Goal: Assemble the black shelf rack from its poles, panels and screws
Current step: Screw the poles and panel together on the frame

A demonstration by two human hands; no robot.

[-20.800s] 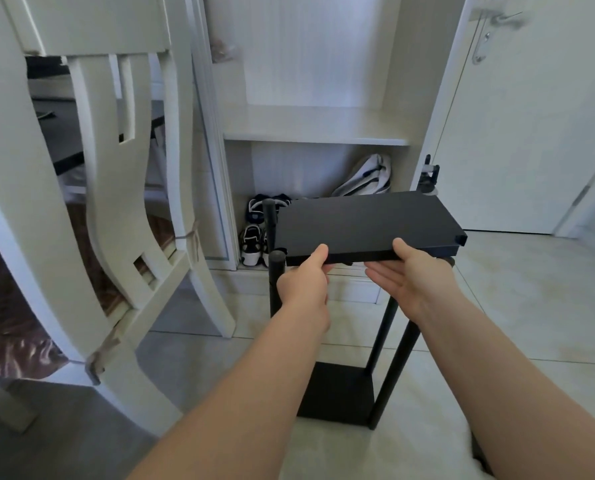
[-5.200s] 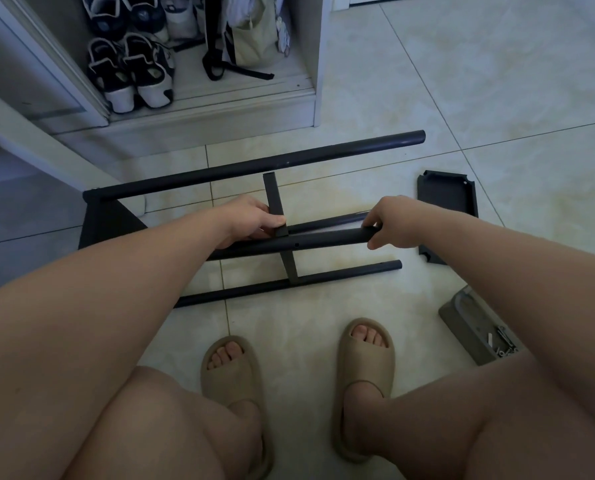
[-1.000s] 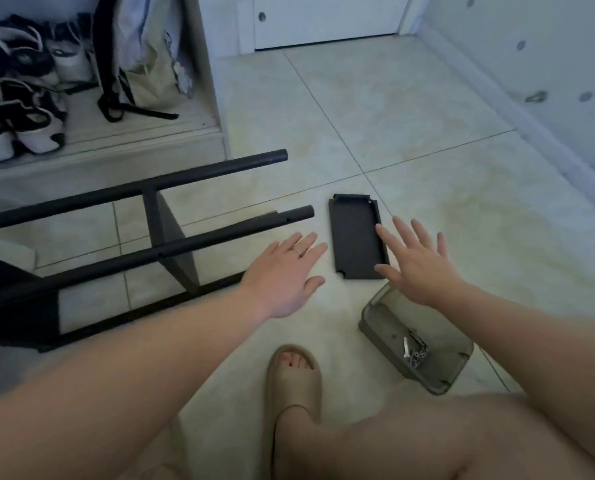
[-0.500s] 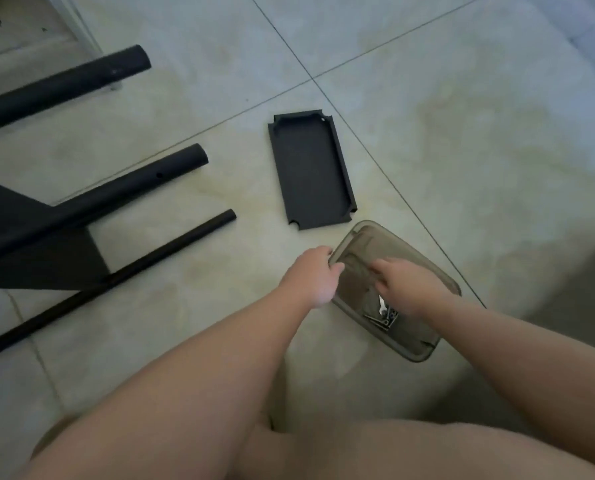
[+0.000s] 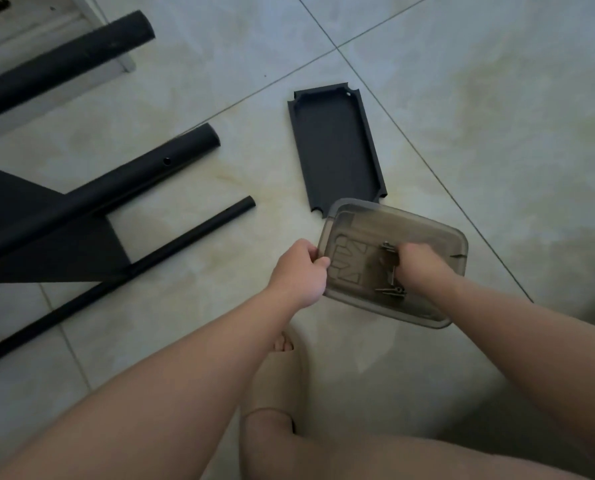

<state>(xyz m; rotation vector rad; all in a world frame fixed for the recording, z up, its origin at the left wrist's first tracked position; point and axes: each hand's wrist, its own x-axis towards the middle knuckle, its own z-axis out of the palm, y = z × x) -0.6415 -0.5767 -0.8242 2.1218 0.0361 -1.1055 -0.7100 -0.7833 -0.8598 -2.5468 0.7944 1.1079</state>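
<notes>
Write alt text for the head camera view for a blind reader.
Looking down, a person's left hand grips the edge of a smoky plastic tray while the right hand reaches in among metal screws. On the tiled floor, a loose black panel lies just beyond the tray, and the half-built black rack lies on its side to the left.

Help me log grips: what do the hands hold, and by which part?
The left hand grips the translucent tray by its left rim. The right hand is inside it among the screws; whether it pinches one cannot be told.
</notes>
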